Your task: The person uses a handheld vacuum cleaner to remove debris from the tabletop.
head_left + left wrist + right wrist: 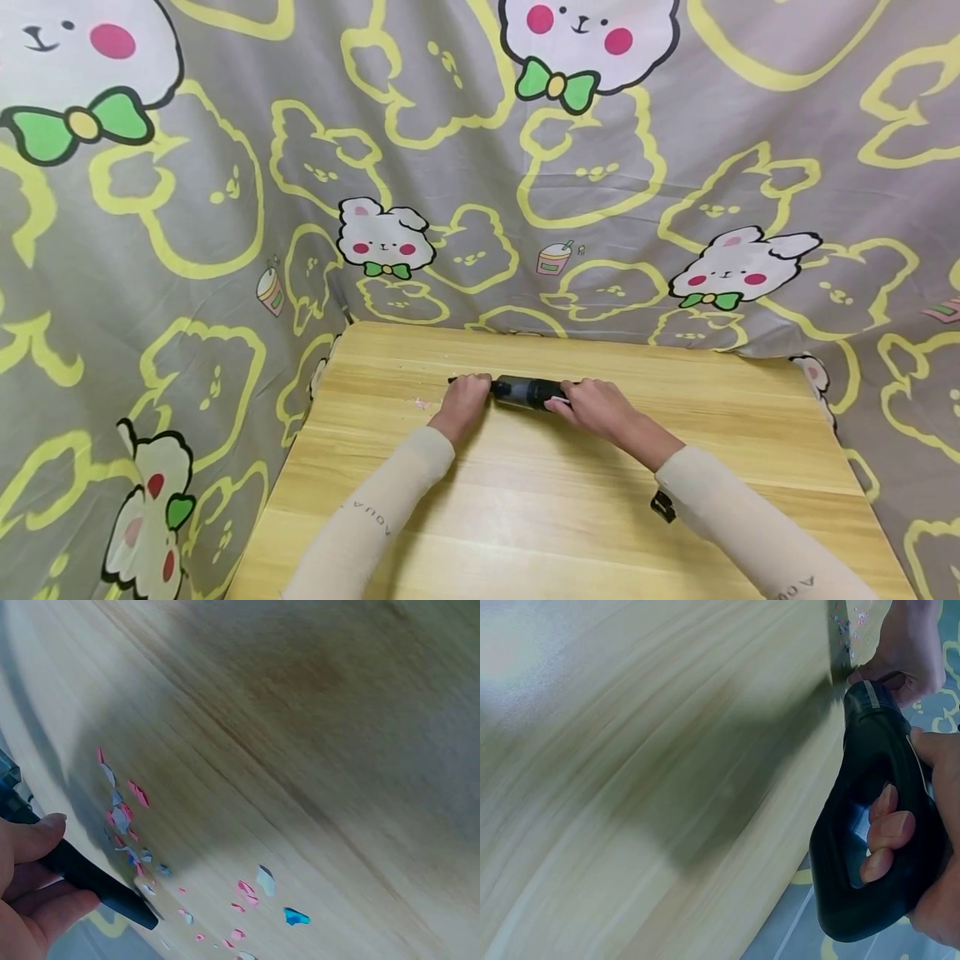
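Far left of the handheld vacuum hangs a grey curtain, printed with yellow outlines and a drink cup. Just left of the vacuum, pink, whitish and blue scraps lie loose on the wooden table, some right beside the tip of its black nozzle; whether that tip touches the wood, I cannot tell. My left hand holds this nozzle, the thumb on one side and the curled fingers on the other, pinching it. Next comes the vacuum itself, held over the table between my two hands, with a smoky grey chamber in its body; its contents I cannot make out. At the vacuum's right end my right hand grips the black looped handle, fingers curled through the opening. Right of the vacuum and nearer me, a small black thing shows beneath my pale sleeve.
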`<state>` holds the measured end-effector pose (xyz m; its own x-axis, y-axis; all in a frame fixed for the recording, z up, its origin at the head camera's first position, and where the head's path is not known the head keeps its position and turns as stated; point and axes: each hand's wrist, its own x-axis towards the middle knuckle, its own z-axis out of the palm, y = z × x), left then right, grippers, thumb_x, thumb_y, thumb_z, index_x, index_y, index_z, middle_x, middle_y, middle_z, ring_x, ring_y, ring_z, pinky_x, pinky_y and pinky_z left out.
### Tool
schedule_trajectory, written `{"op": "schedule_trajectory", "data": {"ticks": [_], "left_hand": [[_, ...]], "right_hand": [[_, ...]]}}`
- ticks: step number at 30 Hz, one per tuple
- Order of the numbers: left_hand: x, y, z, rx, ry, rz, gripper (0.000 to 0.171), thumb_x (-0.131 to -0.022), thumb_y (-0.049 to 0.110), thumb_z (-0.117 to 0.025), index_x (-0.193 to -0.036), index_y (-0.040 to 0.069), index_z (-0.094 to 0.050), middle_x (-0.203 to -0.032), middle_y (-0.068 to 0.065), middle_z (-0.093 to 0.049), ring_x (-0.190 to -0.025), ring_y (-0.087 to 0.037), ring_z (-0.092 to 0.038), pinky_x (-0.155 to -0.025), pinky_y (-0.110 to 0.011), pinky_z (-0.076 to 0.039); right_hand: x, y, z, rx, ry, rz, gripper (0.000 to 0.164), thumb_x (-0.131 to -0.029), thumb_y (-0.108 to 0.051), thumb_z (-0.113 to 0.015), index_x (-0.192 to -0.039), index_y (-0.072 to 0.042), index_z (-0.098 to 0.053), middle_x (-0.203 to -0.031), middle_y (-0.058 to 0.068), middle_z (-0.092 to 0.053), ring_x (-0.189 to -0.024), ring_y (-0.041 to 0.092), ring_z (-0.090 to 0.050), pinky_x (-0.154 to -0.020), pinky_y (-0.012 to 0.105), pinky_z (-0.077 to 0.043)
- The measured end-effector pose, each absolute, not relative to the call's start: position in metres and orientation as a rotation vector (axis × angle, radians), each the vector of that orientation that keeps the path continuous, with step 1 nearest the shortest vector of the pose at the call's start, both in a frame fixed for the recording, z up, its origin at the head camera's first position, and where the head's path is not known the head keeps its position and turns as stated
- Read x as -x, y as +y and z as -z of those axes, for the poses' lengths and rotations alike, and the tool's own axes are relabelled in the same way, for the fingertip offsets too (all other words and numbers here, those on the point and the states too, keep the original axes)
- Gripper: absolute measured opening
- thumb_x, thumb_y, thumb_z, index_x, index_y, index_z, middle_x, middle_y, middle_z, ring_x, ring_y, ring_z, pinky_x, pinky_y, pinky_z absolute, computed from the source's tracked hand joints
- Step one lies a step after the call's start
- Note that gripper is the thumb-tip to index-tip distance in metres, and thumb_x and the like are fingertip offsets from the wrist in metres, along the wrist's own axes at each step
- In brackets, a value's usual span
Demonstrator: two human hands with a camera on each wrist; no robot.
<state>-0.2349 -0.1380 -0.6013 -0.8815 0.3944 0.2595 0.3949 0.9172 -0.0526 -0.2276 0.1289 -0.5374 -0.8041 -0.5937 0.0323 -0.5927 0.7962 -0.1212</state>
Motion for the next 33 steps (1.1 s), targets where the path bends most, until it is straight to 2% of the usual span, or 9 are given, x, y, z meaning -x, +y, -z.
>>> {"op": "schedule_trajectory", "data": {"ticks": [12,22,33], "left_hand": [[0.246,-0.133,0.604,0.566,-2.813,0.032,0.018,-0.085,-0.013,-0.071,-0.086,0.005,-0.071,-0.077,-0.011,-0.076,-0.065,-0.027,-0.074,-0.057,-0.032,-0.063],[0.254,-0.140,0.602,0.529,-2.875,0.047,0.016,-0.089,-0.013,-0.070,-0.091,0.003,-0.072,-0.082,-0.013,-0.077,-0.068,-0.027,-0.075,-0.060,-0.031,-0.064],[0.264,-0.145,0.600,0.511,-2.898,0.081,0.014,-0.089,-0.012,-0.071,-0.091,0.002,-0.071,-0.082,-0.014,-0.077,-0.068,-0.028,-0.075,-0.060,-0.032,-0.064]], "right_hand": [[0.232,0.131,0.542,0.963,2.990,0.191,0.041,-0.103,-0.047,-0.061,-0.092,-0.008,-0.068,-0.060,0.004,-0.058,-0.048,0.016,-0.055,-0.042,0.032,-0.043],[0.239,0.120,0.542,0.983,3.021,0.174,0.041,-0.103,-0.045,-0.062,-0.088,-0.008,-0.066,-0.058,0.003,-0.055,-0.047,0.017,-0.055,-0.042,0.034,-0.045],[0.246,0.111,0.547,0.934,3.013,0.180,0.044,-0.104,-0.049,-0.058,-0.092,-0.008,-0.068,-0.061,0.003,-0.059,-0.051,0.017,-0.058,-0.045,0.035,-0.049]]}}
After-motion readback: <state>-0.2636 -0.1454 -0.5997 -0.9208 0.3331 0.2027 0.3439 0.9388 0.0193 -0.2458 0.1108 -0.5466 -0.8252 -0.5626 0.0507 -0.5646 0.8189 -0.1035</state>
